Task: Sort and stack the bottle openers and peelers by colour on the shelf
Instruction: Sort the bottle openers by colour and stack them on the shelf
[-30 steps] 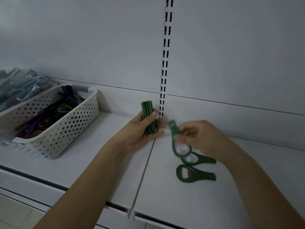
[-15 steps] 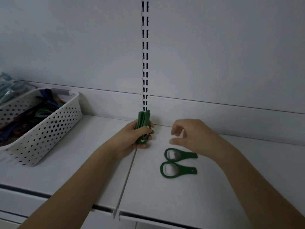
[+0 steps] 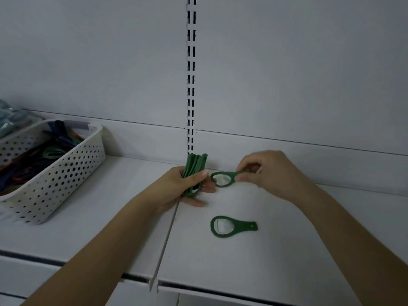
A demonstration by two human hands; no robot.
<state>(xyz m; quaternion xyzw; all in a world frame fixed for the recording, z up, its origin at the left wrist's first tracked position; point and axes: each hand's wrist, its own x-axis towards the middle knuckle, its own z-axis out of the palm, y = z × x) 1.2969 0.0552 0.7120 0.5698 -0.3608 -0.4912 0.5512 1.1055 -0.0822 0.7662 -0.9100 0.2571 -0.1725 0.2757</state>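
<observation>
My left hand (image 3: 181,188) grips an upright stack of green bottle openers (image 3: 195,166) at the back of the white shelf (image 3: 110,228), near the slotted upright. My right hand (image 3: 269,173) pinches the handle of one green bottle opener (image 3: 221,178), held just above the shelf with its ring end beside my left fingers. Another green bottle opener (image 3: 231,226) lies flat on the shelf in front of both hands, handle pointing right.
A white perforated basket (image 3: 66,173) with several mixed-colour openers and peelers stands at the left. Bagged bluish items (image 3: 11,118) lie behind it. The slotted upright (image 3: 191,74) runs up the back wall. A seam (image 3: 165,239) splits the shelf.
My right hand has picked up one of the two green openers that lay on the shelf and brought it towards the stack; one stays lying flat. My left hand keeps holding the stack.
</observation>
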